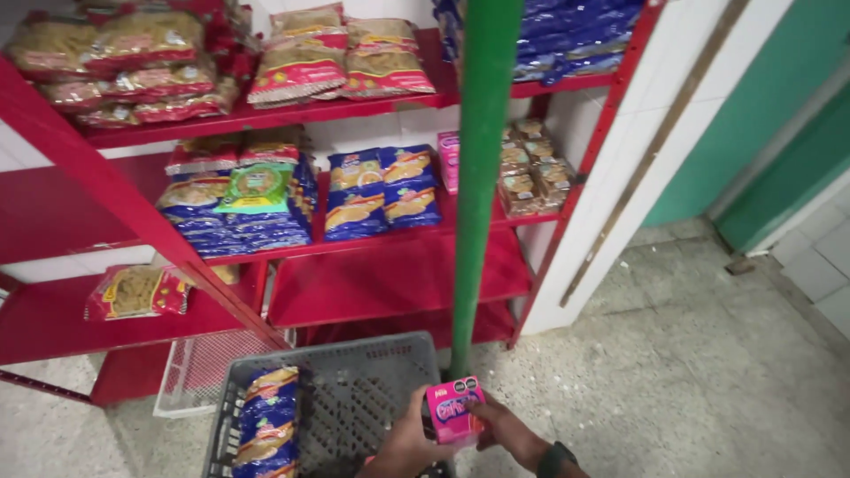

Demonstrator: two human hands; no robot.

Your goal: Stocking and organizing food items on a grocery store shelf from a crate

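We hold the small pink box (454, 409) between both hands. Our left hand (403, 443) closes its grip on the box's left side; our right hand (506, 432) closes on its right side. The box sits upright between the two grips, above the right edge of the grey plastic crate (354, 367). Left of the grips, blue packets (268, 420) lie in the crate. A green pole (482, 177) rises just behind the box.

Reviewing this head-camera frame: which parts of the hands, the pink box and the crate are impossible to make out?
- Left hand: wrist and arm cut off by the bottom edge.
- Right hand: fingers mostly hidden behind the pink box.
- Pink box: back and underside hidden; its print is too small to read.
- Grey crate: near end cut off by the bottom edge, partly covered by the hands.
- Blue packets in the crate: lower ones cut off, so their count is unclear.
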